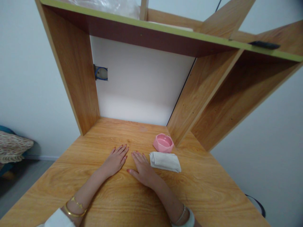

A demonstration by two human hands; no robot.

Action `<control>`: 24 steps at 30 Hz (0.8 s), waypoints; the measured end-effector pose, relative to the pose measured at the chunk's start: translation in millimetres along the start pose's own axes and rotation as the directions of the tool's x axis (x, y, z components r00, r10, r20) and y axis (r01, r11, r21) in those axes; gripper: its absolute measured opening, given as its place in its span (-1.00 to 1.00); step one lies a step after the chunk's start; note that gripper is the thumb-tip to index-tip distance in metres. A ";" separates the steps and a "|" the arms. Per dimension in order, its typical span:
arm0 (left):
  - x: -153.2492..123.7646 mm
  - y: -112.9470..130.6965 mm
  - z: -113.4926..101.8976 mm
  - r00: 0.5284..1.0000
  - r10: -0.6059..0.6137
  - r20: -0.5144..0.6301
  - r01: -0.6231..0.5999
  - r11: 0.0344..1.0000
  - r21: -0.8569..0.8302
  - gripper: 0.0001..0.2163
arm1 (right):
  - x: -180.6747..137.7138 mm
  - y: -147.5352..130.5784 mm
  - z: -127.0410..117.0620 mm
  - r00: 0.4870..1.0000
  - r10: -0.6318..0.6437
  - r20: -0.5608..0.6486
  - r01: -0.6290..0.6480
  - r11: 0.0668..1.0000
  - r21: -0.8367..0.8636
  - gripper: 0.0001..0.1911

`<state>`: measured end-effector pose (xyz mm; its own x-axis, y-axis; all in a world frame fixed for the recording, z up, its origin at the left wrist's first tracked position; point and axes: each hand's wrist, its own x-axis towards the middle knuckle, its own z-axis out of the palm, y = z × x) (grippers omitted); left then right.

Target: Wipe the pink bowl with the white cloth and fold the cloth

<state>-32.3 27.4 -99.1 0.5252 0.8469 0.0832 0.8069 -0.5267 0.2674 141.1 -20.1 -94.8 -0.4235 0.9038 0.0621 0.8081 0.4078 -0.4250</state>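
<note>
Palm down on the wooden desk [113, 201], my left hand [116, 160] lies flat with its fingers stretched forward and nothing in it. My right hand [142, 170] also rests flat on the wood, thumb spread to the left, holding nothing. Just right of its fingers is a folded pale grey-white cloth [165, 161]; whether the hand touches it I cannot tell. Behind the cloth sits a pink, faceted ashtray [163, 143], close to the upright wooden panel.
A wooden shelf unit stands on the desk, with a left side panel [73, 69], a right divider [203, 91] and a green-edged shelf [165, 30] overhead. Clear plastic wrapping [109, 7] and a dark object [264, 45] lie on that shelf. An open socket box [101, 73] shows in the back.
</note>
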 end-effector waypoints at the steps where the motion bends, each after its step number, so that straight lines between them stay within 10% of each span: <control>1: 0.0 0.2 -0.2 1.000 0.003 0.002 -0.003 1.000 0.003 -0.55 | 0.0 0.1 0.1 1.000 0.000 -0.001 0.000 1.000 0.000 -0.32; 24: 1.7 2.2 -1.6 0.997 -0.036 0.067 0.031 0.997 0.070 -0.54 | 0.2 2.7 3.7 1.000 -0.007 -0.011 0.007 1.000 -0.016 -0.31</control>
<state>-30.0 27.8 -96.9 0.5129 0.8584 0.0093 0.8397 -0.5039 0.2024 141.7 -19.3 -99.4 -0.4248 0.9022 0.0748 0.8117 0.4162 -0.4097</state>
